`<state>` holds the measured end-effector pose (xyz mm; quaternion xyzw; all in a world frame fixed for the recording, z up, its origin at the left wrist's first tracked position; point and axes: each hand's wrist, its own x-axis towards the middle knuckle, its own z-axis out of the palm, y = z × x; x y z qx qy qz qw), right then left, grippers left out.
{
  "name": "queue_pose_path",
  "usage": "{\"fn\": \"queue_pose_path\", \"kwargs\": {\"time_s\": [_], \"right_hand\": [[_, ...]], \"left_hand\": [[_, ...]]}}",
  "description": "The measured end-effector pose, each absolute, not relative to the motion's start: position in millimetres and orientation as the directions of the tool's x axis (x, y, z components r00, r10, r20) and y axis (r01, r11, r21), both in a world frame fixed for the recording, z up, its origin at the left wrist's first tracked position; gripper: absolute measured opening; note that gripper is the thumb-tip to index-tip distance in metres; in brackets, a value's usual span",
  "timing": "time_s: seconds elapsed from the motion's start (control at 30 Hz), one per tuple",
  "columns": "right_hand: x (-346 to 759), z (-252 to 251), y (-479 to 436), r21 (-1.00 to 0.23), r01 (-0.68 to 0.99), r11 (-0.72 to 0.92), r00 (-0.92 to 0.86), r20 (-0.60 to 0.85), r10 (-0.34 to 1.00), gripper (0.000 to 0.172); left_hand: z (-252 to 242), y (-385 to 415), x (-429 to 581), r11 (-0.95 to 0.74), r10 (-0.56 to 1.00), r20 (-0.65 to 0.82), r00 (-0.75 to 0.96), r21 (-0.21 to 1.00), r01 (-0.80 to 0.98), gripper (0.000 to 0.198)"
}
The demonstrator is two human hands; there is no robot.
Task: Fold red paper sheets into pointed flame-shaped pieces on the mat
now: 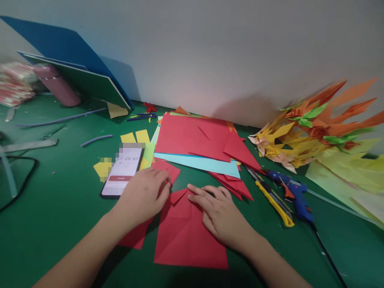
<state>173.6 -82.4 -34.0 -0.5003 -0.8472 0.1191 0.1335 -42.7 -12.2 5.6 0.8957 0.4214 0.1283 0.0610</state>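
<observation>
A creased red sheet of paper (pixel 192 240) lies flat on the green table in front of me, with a small flap folded down at its top edge. My right hand (pixel 219 210) rests on the upper right of this sheet, fingers stretched out, the fingertips by the flap. At the sheet's upper left edge is my left hand (pixel 147 192), its fingers bent in towards the thumb. Whether anything is pinched there is hidden. Another red piece of paper (pixel 135 236) shows partly beneath my left forearm.
A phone (pixel 124 172) with a running time lies left of my hand. Stacked coloured paper (pixel 192 136) is behind the sheet. To the right are a yellow cutter knife (pixel 273 200), a blue glue gun (pixel 295 196) and paper flowers (pixel 312 124). A pink bottle (pixel 57 86) stands back left.
</observation>
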Motion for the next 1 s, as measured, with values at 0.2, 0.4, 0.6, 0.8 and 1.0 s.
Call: {"fn": "queue_pose_path", "kwargs": {"time_s": [0.2,0.4,0.6,0.8,1.0], "right_hand": [[175,-39,-83,-0.331,0.812,0.481,-0.449,0.172,0.877,0.051],[174,-40,-82,-0.336,0.814,0.474,-0.429,0.204,0.880,0.055],[175,-43,-82,-0.313,0.814,0.489,-0.425,0.252,0.869,0.060],[176,-44,-82,-0.287,0.838,0.464,-0.403,0.249,0.881,0.058],[175,-44,-83,-0.267,0.865,0.424,-0.353,0.276,0.894,0.049]], "left_hand": [[-11,-20,-34,-0.635,0.759,0.073,0.647,0.298,0.712,0.009],[-21,-25,-29,-0.702,0.686,0.182,0.704,0.422,0.574,0.019],[-19,-27,-28,-0.736,0.600,0.152,0.785,0.490,0.468,0.023],[-20,-25,-27,-0.817,0.494,0.101,0.863,0.393,0.422,0.010],[-20,-23,-29,-0.891,0.414,0.176,0.893,0.278,0.359,0.015]]}}
